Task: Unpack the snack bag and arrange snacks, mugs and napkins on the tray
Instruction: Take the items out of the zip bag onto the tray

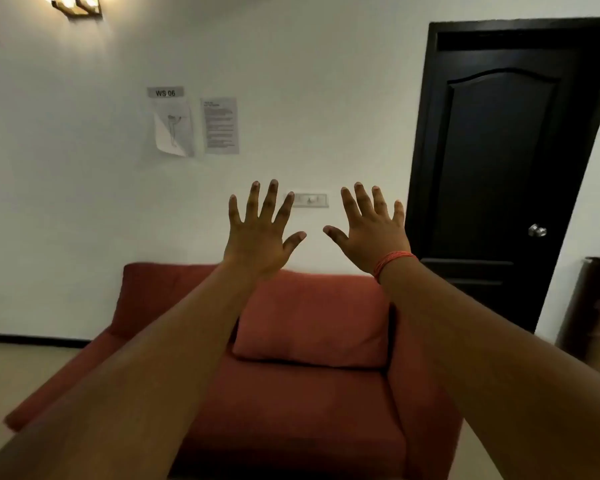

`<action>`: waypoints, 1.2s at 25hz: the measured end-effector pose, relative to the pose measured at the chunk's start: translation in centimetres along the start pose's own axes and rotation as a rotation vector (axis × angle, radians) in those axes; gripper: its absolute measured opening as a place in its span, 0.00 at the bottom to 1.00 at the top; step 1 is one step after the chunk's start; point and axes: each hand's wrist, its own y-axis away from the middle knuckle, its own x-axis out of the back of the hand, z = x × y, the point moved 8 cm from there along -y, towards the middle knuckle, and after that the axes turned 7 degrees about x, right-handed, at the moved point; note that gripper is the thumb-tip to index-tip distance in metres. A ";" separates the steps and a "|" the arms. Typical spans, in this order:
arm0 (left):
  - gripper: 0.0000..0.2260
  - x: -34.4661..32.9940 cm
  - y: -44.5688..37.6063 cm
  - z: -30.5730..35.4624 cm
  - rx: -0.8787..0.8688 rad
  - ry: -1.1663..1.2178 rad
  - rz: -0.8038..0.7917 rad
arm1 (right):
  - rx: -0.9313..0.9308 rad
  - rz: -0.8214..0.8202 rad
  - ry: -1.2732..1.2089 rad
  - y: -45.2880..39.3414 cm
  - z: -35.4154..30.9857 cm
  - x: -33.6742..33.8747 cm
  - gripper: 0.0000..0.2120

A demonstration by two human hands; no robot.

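A white-walled room with a black panelled wooden door (499,161) at three o'clock frames the view. Both arms stretch forward at shoulder height, probably a start pose shown to the camera rather than a reach. The left hand (257,237) and right hand (374,237) hang side by side, fingers spread wide and straight, holding and touching nothing. Below them, at six o'clock, sits a rust-red fabric armchair (309,375). No snack bag, mugs, napkins or tray are in view.

Your single head camera is looking forward across the red armchair (309,341), facing the white wall (291,81), door (499,168) sitting right, wide-angle, no second view sharing anything.
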 end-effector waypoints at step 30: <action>0.34 -24.7 48.6 -25.3 0.410 -0.006 -0.955 | 0.249 -0.911 -0.364 26.8 -39.4 -35.6 0.39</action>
